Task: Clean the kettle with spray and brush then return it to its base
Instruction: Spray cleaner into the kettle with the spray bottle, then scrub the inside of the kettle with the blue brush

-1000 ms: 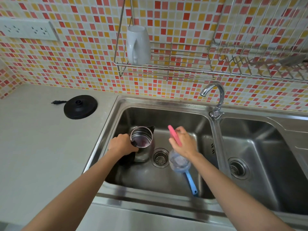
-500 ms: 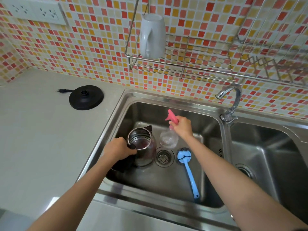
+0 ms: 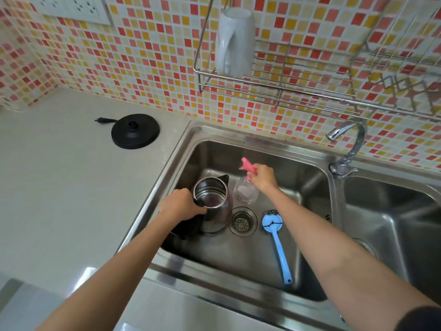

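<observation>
Far left, on the mosaic wall: white socket panel (image 3: pixel 69 8). Below it, on the pale grey bench (image 3: pixel 59 187), black round kettle base (image 3: pixel 135 131), its plug (image 3: pixel 101 120) lying loose just to the left. Well apart from the kettle, with the sink rim between.

Next, in the left basin of the steel sink (image 3: pixel 181 144): left grip (image 3: pixel 180 205) curled round the kettle's black handle, knuckles up, handle mostly hidden beneath. Kettle (image 3: pixel 218 211) upright on the basin floor, near the left wall and just left of the drain (image 3: pixel 243 221). Shiny steel body, round mouth open to the camera, thin bright rim, dark reddish tint inside. Black pointed spout on the far side, facing away. More black plastic low beside the body, under the hand; handle or swung-back lid, cannot tell.

Just right of the kettle: clear spray bottle (image 3: pixel 245 192) with a pink trigger head, nozzle aimed left and away. Right grip (image 3: pixel 263 177) wrapped round the neck below the trigger. Close to the kettle's side, no clear touch; bottom resting or lifted, cannot tell.

Right of the drain: blue long-handled brush (image 3: pixel 276 242) lying flat, scourer head toward the back, handle running to the near rim. Touched by neither hand.

Above, white mug (image 3: pixel 235 41) hanging mouth down on a wire rack (image 3: pixel 298 75). Further right, chrome tap (image 3: pixel 350 144) and second basin (image 3: pixel 393 223).
</observation>
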